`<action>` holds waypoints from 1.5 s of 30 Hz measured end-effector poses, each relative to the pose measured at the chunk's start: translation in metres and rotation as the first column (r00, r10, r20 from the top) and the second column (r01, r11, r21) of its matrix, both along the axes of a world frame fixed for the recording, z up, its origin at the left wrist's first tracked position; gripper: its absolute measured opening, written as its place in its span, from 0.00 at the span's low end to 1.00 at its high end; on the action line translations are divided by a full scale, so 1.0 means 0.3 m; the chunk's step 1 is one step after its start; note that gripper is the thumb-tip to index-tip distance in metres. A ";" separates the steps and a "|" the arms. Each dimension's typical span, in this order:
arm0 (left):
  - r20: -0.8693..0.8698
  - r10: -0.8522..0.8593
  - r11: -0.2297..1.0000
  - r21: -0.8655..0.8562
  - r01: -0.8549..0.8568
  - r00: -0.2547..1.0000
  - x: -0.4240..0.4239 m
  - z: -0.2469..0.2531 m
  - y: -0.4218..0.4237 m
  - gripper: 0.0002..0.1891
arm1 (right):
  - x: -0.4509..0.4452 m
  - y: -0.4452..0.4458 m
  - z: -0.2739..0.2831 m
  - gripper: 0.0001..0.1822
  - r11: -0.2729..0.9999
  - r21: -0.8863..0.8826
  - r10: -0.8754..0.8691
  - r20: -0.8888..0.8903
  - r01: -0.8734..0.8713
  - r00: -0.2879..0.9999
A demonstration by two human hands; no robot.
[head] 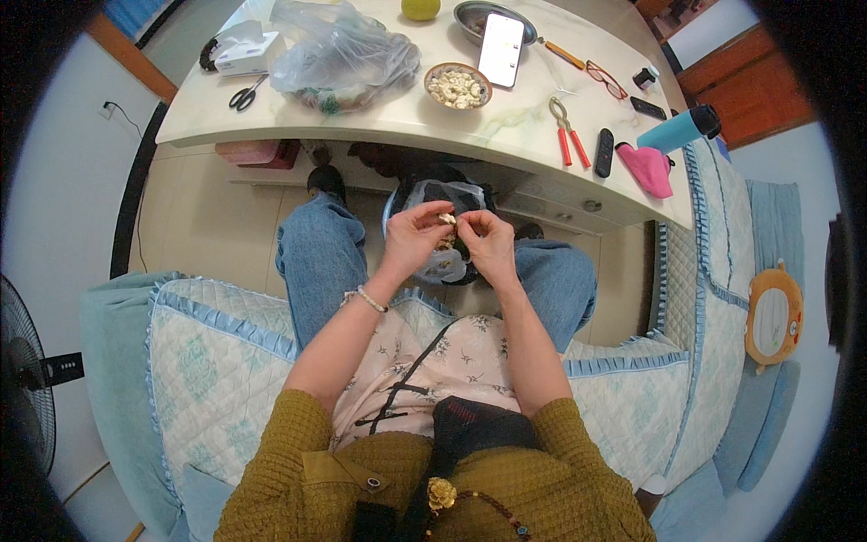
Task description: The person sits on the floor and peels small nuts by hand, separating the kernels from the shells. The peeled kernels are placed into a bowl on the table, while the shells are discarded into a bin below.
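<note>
Above a bag-lined bin, my left hand (414, 234) pinches a small pale nut kernel (447, 219) between thumb and fingers. Close beside it, my right hand (486, 242) has thumb and forefinger pressed together at the kernel's edge; whether a scrap is caught there is too small to tell. The bin's plastic liner (443, 266) hangs open below, with brownish bits inside partly covered by my hands. On the table just ahead, a bowl (429, 93) is heaped with similar pale kernels.
Along the marble-patterned table (379, 130) lie a plastic bag (345, 57), scissors (245, 97), a phone (501, 51), a metal bowl (464, 27), a red-handled nutcracker (565, 132), a black remote (604, 153) and a blue bottle (674, 131). The table edge overhangs the bin.
</note>
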State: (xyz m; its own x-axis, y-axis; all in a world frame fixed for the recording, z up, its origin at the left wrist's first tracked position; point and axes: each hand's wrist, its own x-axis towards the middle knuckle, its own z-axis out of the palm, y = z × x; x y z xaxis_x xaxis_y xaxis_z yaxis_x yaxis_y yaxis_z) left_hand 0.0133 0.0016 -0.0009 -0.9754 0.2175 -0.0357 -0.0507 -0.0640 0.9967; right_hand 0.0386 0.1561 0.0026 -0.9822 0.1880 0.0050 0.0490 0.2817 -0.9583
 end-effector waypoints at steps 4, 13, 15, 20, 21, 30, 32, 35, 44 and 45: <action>0.133 -0.079 0.954 0.297 0.036 0.988 -0.019 -0.024 -0.005 0.15 | -0.002 -0.002 -0.003 0.07 1.000 0.024 -0.002 -0.046 0.003 0.999; 0.301 -0.162 0.905 0.425 0.020 0.940 -0.025 -0.064 -0.019 0.13 | 0.004 -0.028 0.003 0.04 0.987 0.153 0.088 -0.239 -0.052 0.967; 0.333 -0.176 0.884 0.468 -0.001 0.926 -0.030 -0.073 -0.018 0.13 | 0.002 -0.027 -0.004 0.04 0.987 0.154 0.079 -0.243 -0.042 0.967; 0.390 -0.226 0.853 0.521 -0.012 0.892 -0.034 -0.072 -0.024 0.14 | 0.000 -0.022 0.012 0.05 0.985 0.171 0.037 -0.236 0.004 0.971; 0.399 -0.229 0.844 0.535 -0.022 0.888 -0.034 -0.067 -0.023 0.14 | 0.000 -0.021 0.012 0.05 0.986 0.163 0.022 -0.230 0.016 0.973; 0.422 -0.267 0.762 0.643 -0.078 0.866 -0.034 -0.037 -0.022 0.18 | -0.010 -0.004 -0.016 0.06 0.992 0.072 -0.094 -0.179 0.108 0.979; 0.417 -0.271 0.762 0.644 -0.072 0.868 -0.034 -0.030 -0.020 0.17 | -0.008 -0.006 -0.016 0.06 0.993 0.047 -0.093 -0.202 0.105 0.975; 0.409 -0.250 0.797 0.602 -0.053 0.878 -0.033 -0.040 -0.021 0.16 | -0.008 -0.025 0.017 0.08 0.993 0.120 0.039 -0.374 0.007 0.927; 0.370 -0.253 0.808 0.590 -0.016 0.894 -0.031 -0.050 -0.012 0.16 | 0.005 -0.022 0.018 0.06 0.970 0.241 0.062 -0.333 0.022 0.941; 0.369 -0.250 0.799 0.601 -0.024 0.895 -0.032 -0.052 -0.011 0.16 | 0.004 -0.023 0.018 0.06 0.970 0.242 0.062 -0.336 0.022 0.940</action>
